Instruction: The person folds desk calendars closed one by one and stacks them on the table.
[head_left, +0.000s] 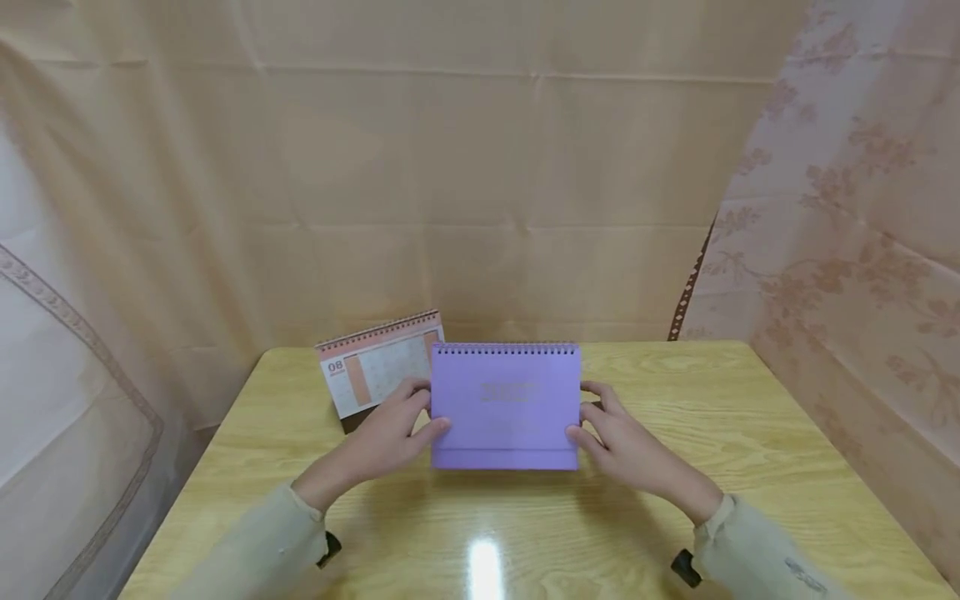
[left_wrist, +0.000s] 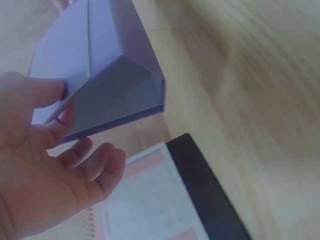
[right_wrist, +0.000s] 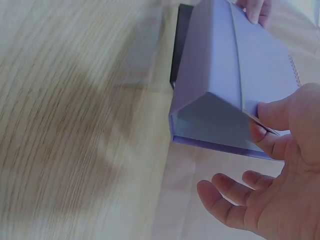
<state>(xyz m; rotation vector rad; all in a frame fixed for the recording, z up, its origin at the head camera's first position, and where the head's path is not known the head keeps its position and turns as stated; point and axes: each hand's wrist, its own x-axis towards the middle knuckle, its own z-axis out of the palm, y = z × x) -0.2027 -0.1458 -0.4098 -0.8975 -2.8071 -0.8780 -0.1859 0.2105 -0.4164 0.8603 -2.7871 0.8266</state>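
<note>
A purple desk calendar (head_left: 506,408) with a spiral binding along its top is held between both hands. My left hand (head_left: 390,433) pinches its left edge, thumb on the front cover and index finger behind. On the opposite edge my right hand (head_left: 626,442) pinches in the same way; its other fingers are loosely bent in the right wrist view. Both wrist views show the hollow triangular side of the purple calendar (left_wrist: 120,95). Behind my left hand stands a white and pink desk calendar (head_left: 382,371), marked 08, partly covered by the purple one.
The wooden table (head_left: 750,517) stretches out under the hands, with a light reflection near its front edge. A beige curtain (head_left: 480,183) hangs behind it, a flowered cloth (head_left: 862,250) at the right and a white cloth (head_left: 60,400) at the left.
</note>
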